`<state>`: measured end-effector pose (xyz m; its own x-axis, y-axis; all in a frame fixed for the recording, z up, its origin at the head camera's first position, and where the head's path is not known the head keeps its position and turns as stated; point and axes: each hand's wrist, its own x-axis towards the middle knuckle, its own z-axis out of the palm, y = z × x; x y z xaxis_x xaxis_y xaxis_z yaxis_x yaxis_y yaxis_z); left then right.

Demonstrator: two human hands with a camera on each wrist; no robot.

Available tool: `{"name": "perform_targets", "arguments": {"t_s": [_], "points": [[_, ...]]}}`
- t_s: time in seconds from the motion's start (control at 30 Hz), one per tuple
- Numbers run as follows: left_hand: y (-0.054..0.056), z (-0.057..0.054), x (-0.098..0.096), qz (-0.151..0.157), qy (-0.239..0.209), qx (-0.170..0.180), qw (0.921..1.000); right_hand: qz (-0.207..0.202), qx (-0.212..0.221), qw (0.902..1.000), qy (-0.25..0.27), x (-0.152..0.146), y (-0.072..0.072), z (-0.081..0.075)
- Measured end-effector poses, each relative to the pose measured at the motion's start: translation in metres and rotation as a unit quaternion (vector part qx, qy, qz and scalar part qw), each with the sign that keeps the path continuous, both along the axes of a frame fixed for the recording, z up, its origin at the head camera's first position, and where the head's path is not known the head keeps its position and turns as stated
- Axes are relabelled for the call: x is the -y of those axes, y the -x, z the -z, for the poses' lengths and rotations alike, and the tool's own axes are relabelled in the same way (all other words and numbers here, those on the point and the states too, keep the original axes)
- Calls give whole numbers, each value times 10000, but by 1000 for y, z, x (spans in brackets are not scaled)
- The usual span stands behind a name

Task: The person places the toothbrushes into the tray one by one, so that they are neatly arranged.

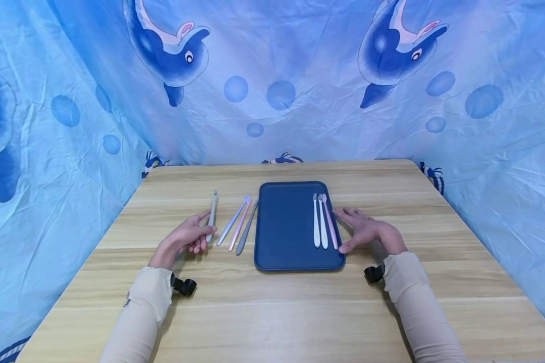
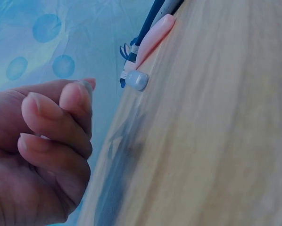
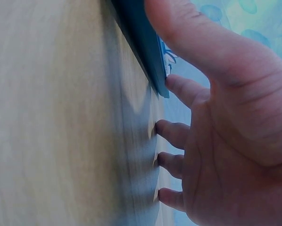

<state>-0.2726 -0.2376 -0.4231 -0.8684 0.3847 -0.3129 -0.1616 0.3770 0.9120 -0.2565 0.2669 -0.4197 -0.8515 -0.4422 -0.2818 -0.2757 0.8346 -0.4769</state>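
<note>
My left hand [image 1: 188, 234] pinches a pale grey toothbrush [image 1: 212, 217] between thumb and fingers, its head pointing away from me. Fingers curl in the left wrist view, where they hide most of that brush. Right of this hand lie a light blue toothbrush [image 1: 230, 224], a pink toothbrush [image 1: 240, 227] and a dark grey toothbrush [image 1: 247, 232]. My right hand [image 1: 368, 232] is spread at the right rim of a dark blue tray [image 1: 283, 227], thumb and index finger right at the edge. Two white toothbrushes [image 1: 316, 224] and another pink one [image 1: 331, 224] lie side by side on the tray.
The tray and brushes sit on a wood-grain table [image 1: 272, 312]. Behind the table and at its sides hangs a blue curtain [image 1: 277, 126] with dolphins. Each wrist wears a small black camera [image 1: 183, 286].
</note>
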Motion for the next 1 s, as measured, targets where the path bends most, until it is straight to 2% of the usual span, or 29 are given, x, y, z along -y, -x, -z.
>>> {"name": "perform_targets", "arguments": {"t_s": [0.13,0.43,1.0], "points": [[0,-1,1,-54,-92,-59,9999,34,52,10000,3,1,0,1],[1,-8,-2,-90,30,-144,9999,-29,-39,10000,-47,1,0,0],[5,-21,-30,-125,3,-203,9997,-67,-47,10000,-47,1,1,1]]}}
